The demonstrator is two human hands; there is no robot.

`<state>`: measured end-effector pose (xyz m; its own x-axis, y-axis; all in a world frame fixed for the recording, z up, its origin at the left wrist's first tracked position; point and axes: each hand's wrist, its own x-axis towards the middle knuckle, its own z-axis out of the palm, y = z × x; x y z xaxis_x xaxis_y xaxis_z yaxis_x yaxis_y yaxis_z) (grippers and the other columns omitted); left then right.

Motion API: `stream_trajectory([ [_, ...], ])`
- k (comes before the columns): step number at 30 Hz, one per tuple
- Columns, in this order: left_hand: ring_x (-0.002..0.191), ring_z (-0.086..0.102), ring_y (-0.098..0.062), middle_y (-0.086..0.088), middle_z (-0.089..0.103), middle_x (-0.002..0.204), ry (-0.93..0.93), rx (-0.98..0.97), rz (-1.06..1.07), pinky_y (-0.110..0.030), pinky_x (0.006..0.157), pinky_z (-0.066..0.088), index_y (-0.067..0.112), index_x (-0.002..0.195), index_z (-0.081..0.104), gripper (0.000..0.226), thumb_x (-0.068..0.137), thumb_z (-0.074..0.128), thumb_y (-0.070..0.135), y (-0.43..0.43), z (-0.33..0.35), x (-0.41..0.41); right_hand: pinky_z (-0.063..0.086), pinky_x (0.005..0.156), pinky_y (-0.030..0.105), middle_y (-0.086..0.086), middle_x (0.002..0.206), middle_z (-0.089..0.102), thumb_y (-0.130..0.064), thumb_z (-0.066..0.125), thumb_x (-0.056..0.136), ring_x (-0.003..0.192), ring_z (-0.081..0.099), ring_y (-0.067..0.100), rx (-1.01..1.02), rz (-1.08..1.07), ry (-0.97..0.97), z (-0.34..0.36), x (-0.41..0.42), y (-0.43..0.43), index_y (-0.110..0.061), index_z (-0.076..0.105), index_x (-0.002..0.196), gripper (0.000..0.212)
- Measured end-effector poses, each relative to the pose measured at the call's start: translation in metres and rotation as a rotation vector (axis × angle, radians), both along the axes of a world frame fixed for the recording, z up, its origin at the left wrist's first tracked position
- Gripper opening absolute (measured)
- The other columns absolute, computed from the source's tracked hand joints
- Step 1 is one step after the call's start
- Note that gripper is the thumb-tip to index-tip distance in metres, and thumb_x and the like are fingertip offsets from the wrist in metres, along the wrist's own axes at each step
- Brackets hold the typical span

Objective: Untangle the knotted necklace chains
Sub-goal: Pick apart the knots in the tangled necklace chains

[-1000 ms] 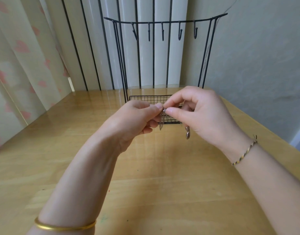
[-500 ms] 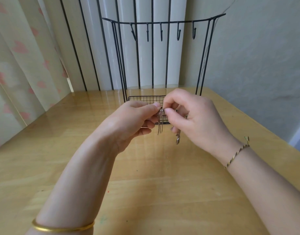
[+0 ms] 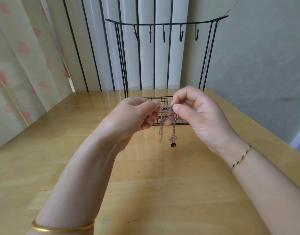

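Both hands are raised above the wooden surface (image 3: 146, 175). The left hand (image 3: 135, 114) and right hand (image 3: 196, 109) each pinch the tangled necklace chains (image 3: 168, 116), whose pendant (image 3: 173, 145) dangles between them.

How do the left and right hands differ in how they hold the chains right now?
The left hand pinches the necklace chains at their left end, where thin loops hang. The right hand pinches the right end, above the pendant. The left wrist wears a gold bangle, the right a braided cord. Both pinch with thumb and forefinger.
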<state>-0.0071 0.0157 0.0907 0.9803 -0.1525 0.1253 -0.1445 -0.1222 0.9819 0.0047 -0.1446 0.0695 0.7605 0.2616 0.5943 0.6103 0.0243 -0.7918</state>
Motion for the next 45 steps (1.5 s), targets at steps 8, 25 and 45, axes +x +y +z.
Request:
stream_trajectory([
  [8, 0.061, 0.047, -0.012, 0.004, 0.054, 0.06, -0.003, -0.063, 0.05, -0.028, 0.068, 0.041, 0.012, 0.069, 0.057, 0.028, 0.096, 0.051, 0.017, -0.005, -0.002, 0.001, 0.046, 0.062, 0.026, -0.001, 0.076, 0.054, -0.008, 0.051, 0.082, 0.066, 0.059, 0.022, -0.232, -0.231, -0.145, 0.0, 0.0, -0.002, -0.016, 0.051, 0.079, 0.009],
  [25, 0.084, 0.066, -0.012, -0.004, 0.074, 0.094, -0.073, 0.216, -0.019, -0.033, 0.085, 0.052, 0.011, 0.099, 0.07, 0.013, 0.087, 0.066, 0.012, -0.006, -0.004, -0.002, 0.035, 0.051, 0.014, -0.012, 0.066, 0.048, -0.008, 0.055, 0.088, 0.056, 0.045, 0.008, -0.372, -0.37, -0.142, 0.002, -0.004, -0.004, -0.021, 0.053, 0.079, 0.016],
  [45, 0.07, 0.052, -0.011, 0.004, 0.06, 0.069, -0.091, 0.005, 0.02, -0.03, 0.075, 0.041, 0.017, 0.074, 0.064, 0.013, 0.084, 0.065, 0.009, -0.002, -0.002, 0.0, 0.049, 0.058, 0.034, -0.001, 0.068, 0.053, 0.011, 0.048, 0.086, 0.05, 0.048, 0.003, -0.152, -0.194, 0.045, 0.006, -0.004, -0.003, -0.011, 0.054, 0.081, 0.023],
])
